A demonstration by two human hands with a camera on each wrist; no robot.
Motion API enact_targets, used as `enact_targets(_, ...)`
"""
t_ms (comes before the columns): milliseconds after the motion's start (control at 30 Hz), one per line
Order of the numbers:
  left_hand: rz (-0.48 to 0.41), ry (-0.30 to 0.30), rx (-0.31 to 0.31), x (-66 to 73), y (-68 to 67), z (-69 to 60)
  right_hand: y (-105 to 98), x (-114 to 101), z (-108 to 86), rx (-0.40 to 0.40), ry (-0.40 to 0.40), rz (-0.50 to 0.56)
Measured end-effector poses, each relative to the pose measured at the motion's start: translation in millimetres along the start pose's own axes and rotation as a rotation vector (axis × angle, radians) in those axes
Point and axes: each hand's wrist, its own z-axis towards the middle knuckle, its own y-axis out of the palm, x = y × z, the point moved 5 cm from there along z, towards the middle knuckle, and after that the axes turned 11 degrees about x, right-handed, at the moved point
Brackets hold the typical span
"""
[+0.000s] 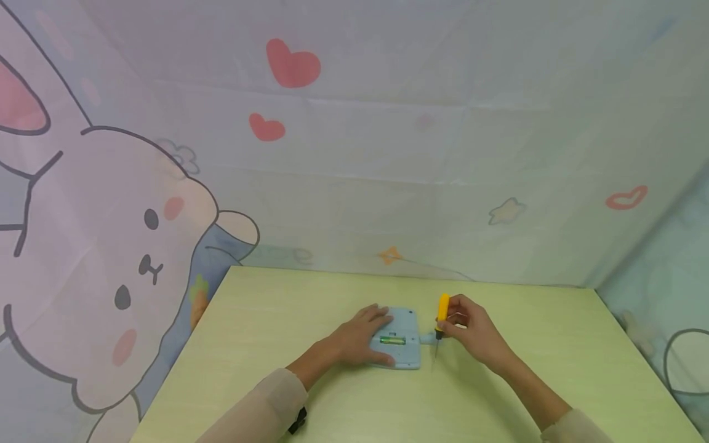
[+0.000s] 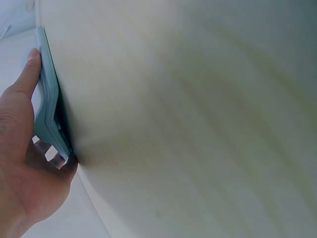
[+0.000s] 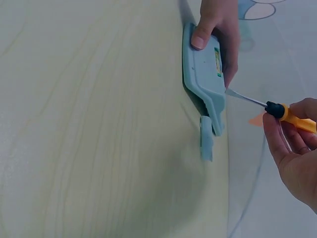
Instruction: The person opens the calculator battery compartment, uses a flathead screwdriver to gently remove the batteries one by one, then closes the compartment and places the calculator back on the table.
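Observation:
A light blue, flat plastic case (image 1: 407,354) lies on the table with a small battery bay facing up. Inside the bay is a green battery (image 1: 392,340). Spread over the left part of the case, my left hand (image 1: 359,338) presses on it, with the thumb (image 3: 199,42) on its surface. My right hand (image 1: 477,329) pinches a screwdriver (image 3: 283,111) with a yellow handle and black collar. Its metal blade points downward, just right of the case, and appears apart from it. A small light blue piece (image 3: 206,139) sits at the case's right end; whether it is joined cannot be told.
The pale wood-grain table (image 1: 266,307) runs back to a printed cloth (image 1: 388,203) with a rabbit and hearts. More cloth (image 1: 664,295) hangs on the right. A black strap-like thing (image 1: 298,421) shows by the left sleeve.

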Motion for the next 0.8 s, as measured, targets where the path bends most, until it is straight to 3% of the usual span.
enact_targets(467,-0.003,-0.002,-0.002,-0.5,-0.1,1.1,5,-3,1.7,0.016,0.041,0.079)
enact_targets(800,0.008,0.009,-0.003,0.7,-0.5,1.5,13,-4,0.4,0.016,-0.006,0.066)
